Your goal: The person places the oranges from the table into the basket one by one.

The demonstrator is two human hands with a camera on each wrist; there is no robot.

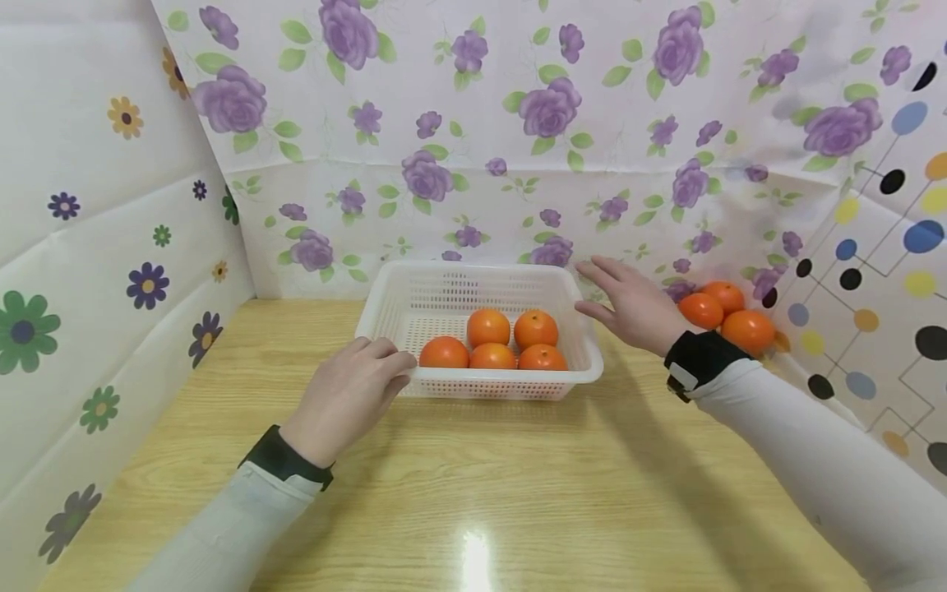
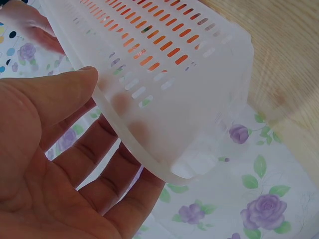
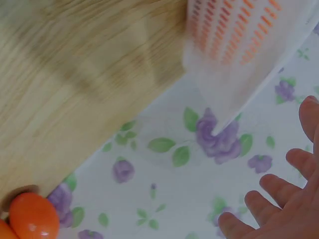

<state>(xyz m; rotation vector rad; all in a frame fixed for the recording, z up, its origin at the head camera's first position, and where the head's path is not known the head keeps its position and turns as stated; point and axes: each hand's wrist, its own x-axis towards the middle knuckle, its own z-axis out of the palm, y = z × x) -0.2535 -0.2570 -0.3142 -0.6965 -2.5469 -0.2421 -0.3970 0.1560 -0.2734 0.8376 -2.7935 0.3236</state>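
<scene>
A white plastic basket point(image 1: 503, 376) with slotted walls stands on the table near the back wall. Several oranges point(image 1: 488, 327) lie inside it, mostly toward its right half. At the basket's near left corner, my left hand point(image 1: 351, 395) grips the rim. In the left wrist view its thumb point(image 2: 75, 87) presses the outside of the rim while the fingers reach behind the wall. My right hand point(image 1: 632, 304) is spread beside the basket's right end, holding nothing. The right wrist view shows its fingertips point(image 3: 261, 204) apart from the basket wall point(image 3: 219, 59).
More oranges point(image 1: 747, 329) are heaped at the table's far right, by the dotted side cloth point(image 1: 888, 329), with a brown rim point(image 3: 20, 193) beside them. Flowered cloth point(image 1: 473, 214) covers the wall close behind the basket. Wooden tabletop point(image 1: 518, 485) stretches in front.
</scene>
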